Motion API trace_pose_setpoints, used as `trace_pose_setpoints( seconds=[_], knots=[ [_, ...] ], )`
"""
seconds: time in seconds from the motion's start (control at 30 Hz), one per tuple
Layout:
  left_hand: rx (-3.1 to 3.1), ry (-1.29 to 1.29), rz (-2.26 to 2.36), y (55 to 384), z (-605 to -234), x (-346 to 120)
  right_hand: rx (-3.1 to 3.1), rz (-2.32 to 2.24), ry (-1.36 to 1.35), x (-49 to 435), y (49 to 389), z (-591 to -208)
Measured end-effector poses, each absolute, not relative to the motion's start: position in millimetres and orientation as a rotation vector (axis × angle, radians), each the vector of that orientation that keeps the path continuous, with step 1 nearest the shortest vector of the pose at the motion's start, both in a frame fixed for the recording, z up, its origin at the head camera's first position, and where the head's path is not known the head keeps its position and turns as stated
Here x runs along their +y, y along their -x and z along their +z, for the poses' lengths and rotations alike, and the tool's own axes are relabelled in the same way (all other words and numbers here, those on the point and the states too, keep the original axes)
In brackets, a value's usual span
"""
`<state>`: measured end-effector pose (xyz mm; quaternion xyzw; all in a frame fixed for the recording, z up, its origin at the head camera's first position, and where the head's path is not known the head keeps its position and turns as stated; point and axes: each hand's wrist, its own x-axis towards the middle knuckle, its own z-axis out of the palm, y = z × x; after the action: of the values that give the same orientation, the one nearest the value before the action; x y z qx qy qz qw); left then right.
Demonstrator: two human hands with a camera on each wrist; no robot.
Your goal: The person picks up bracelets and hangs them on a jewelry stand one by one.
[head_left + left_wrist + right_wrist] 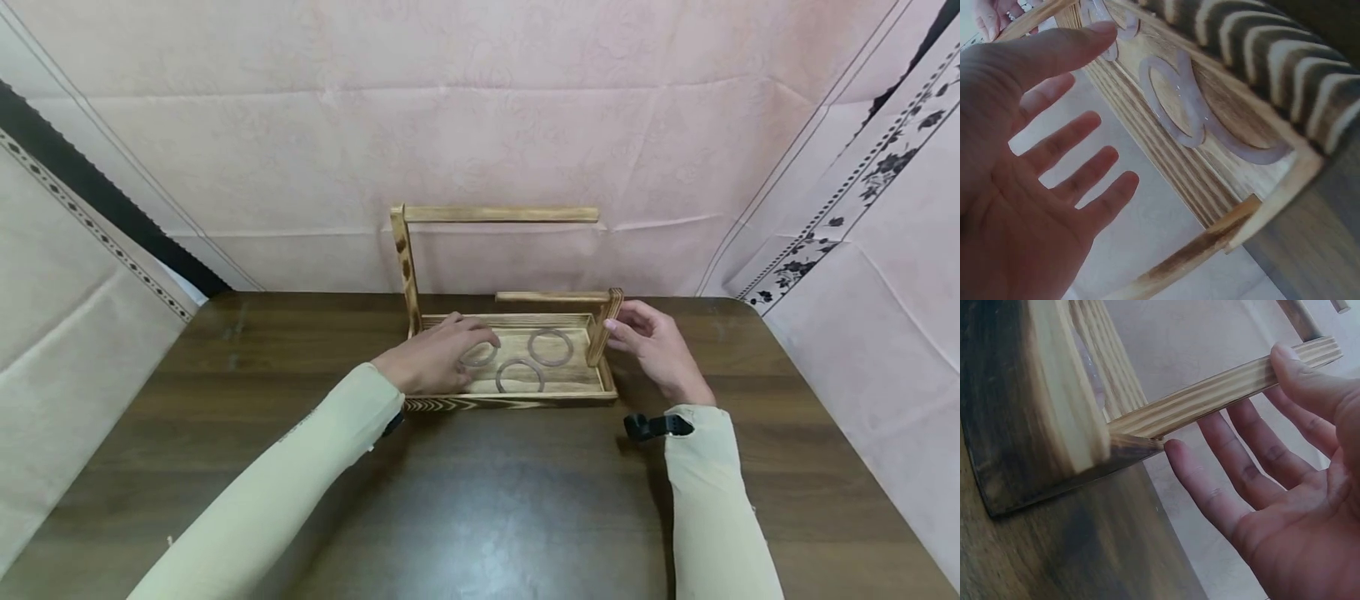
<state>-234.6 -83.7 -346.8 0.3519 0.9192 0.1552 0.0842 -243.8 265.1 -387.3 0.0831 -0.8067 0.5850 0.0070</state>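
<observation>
best to steady the wooden tray (510, 402) on the table (450, 517) by its end post (605, 329), pinched by the right hand (663, 346), while the left hand (438, 354), empty with fingers apart, avoids nudging the rings (1194, 107) lying inside

Front approach open: over the desk (487, 500), between forearms, across the tray's (510, 402) low front wall to the rings (550, 348). Left hand (442, 357) and left post (407, 271) obstruct left end. Right hand (660, 346) pinches right post (604, 329), blocking that side. Head view: gap between upper bar (500, 215) and lower bar (551, 297). Pale cloth (517, 142) bounds far edge.
</observation>
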Motion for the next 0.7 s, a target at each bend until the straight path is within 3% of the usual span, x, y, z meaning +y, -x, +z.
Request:
trace_pose_setpoints(
  seconds=[0.7],
  knots=[
    [2.591, -1.254, 0.327, 247, -351, -52, -2.622, 1.843, -0.196, 265, 241, -380]
  ],
)
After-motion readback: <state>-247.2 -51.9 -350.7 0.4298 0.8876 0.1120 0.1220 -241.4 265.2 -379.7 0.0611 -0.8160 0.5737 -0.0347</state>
